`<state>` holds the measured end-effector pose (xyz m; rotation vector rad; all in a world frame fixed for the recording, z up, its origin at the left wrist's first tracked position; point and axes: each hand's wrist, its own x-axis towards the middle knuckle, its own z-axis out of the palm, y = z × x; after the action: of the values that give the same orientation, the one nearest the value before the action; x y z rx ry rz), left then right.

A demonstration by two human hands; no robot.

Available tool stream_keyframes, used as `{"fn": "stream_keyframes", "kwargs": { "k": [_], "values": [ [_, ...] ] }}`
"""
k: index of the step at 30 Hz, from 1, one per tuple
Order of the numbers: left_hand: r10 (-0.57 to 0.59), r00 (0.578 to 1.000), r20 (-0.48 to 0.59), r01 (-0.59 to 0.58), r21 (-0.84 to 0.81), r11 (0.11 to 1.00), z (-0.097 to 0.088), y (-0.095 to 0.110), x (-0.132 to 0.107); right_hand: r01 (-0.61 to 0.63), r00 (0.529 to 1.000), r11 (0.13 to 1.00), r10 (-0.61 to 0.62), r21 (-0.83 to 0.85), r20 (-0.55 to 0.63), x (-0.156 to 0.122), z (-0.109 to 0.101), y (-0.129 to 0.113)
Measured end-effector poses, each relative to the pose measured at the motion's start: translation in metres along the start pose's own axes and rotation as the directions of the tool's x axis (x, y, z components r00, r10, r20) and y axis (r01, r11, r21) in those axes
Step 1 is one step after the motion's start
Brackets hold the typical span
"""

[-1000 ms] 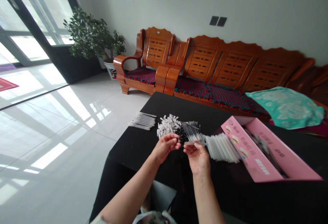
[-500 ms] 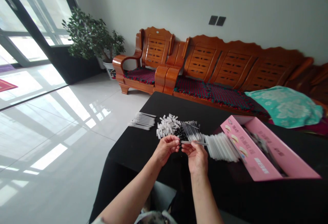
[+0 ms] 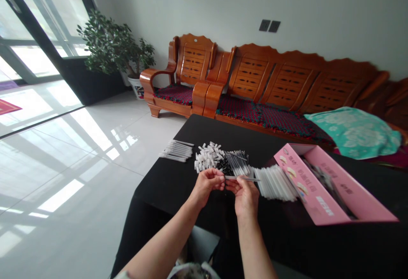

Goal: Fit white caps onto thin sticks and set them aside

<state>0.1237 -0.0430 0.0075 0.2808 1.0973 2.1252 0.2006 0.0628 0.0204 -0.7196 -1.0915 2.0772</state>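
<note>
A thin cloudy tube (image 3: 234,178) sits level between the hands, over the black bench (image 3: 207,128). The right hand (image 3: 247,198) grips it, perhaps to keep it steady. The left hand (image 3: 208,186) has its grip closed at the tube's end; I can't tell on what. Nearby, likely for easy reach, lie stubby white bits (image 3: 208,158), skinny dark sticks (image 3: 237,161) and smooth plastic-looking tubes (image 3: 276,183).
</note>
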Motion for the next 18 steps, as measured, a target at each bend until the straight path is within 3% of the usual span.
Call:
{"fn": "stream_keyframes", "kwargs": {
  "k": [11, 18],
  "values": [
    [0.129, 0.991, -0.034, -0.123, 0.148, 0.981, 0.0021, -0.0017, 0.0004, -0.053, 0.998, 0.999, 0.053, -0.005, -0.044, 0.0029, -0.0032, 0.0036],
    [0.072, 0.995, -0.076, -0.050, 0.259, 0.965, -0.0005, -0.0017, 0.0015, -0.029, 0.999, 1.000, 0.029, -0.006, -0.042, 0.0023, -0.0039, 0.0030]
  ]
}}
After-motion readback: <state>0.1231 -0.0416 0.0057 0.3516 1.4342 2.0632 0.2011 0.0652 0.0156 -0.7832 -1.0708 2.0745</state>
